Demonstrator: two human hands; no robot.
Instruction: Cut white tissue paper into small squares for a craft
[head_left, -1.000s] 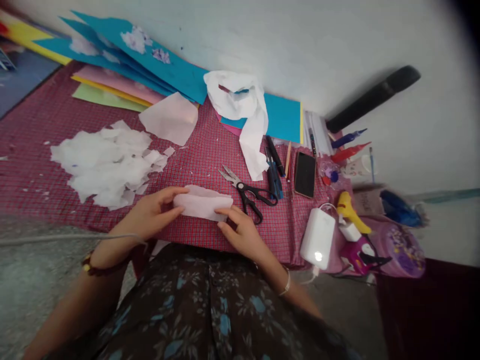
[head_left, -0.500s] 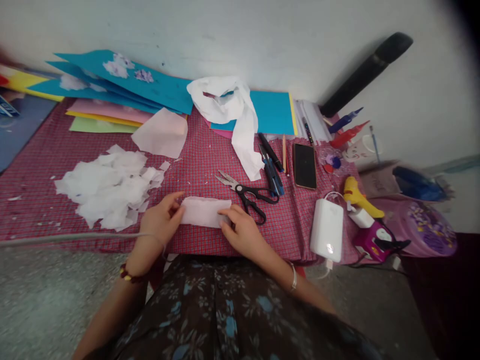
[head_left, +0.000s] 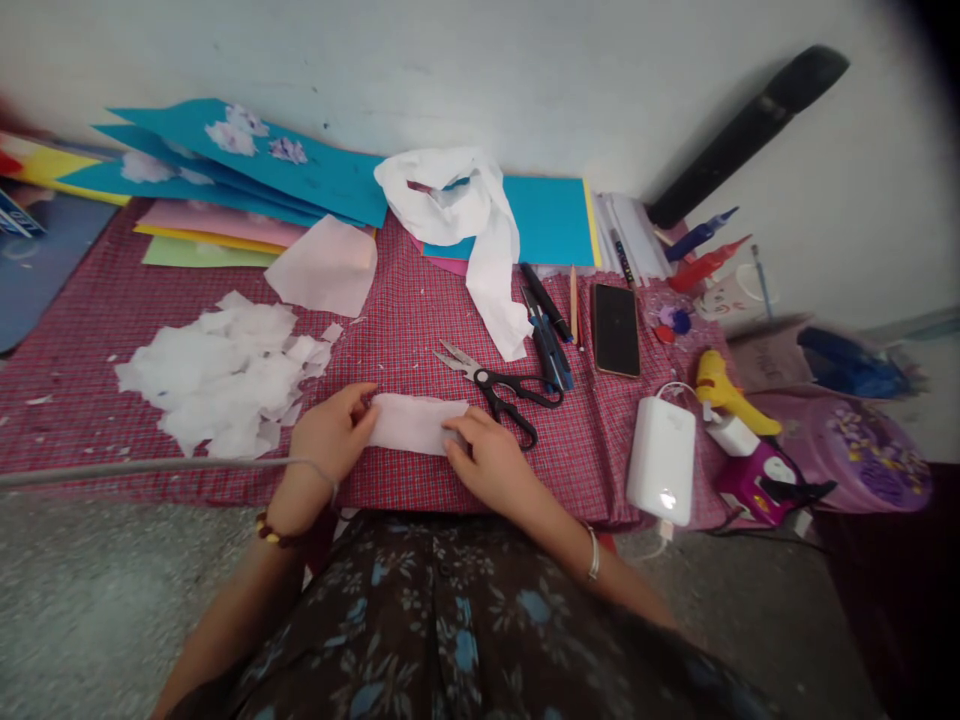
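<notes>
A folded strip of pale pink tissue paper (head_left: 411,422) lies on the red checked cloth (head_left: 420,320) right in front of me. My left hand (head_left: 328,438) pinches its left end with curled fingers. My right hand (head_left: 487,462) presses down on its right end, fingers bent together on the paper. Black-handled scissors (head_left: 495,385) lie just beyond my right hand, blades pointing left.
A heap of white tissue scraps (head_left: 217,372) sits at the left, a loose pink sheet (head_left: 324,264) behind it. Blue card sheets (head_left: 300,175), a white plastic bag (head_left: 469,215), pens (head_left: 549,325), a phone (head_left: 615,328), a white power bank (head_left: 661,460) and a yellow glue gun (head_left: 724,390) lie toward the wall and right.
The view has tilted and steadied. Both hands stay on the folded tissue strip, which now lies flatter on the cloth, with my fingers drawn closer over its ends.
</notes>
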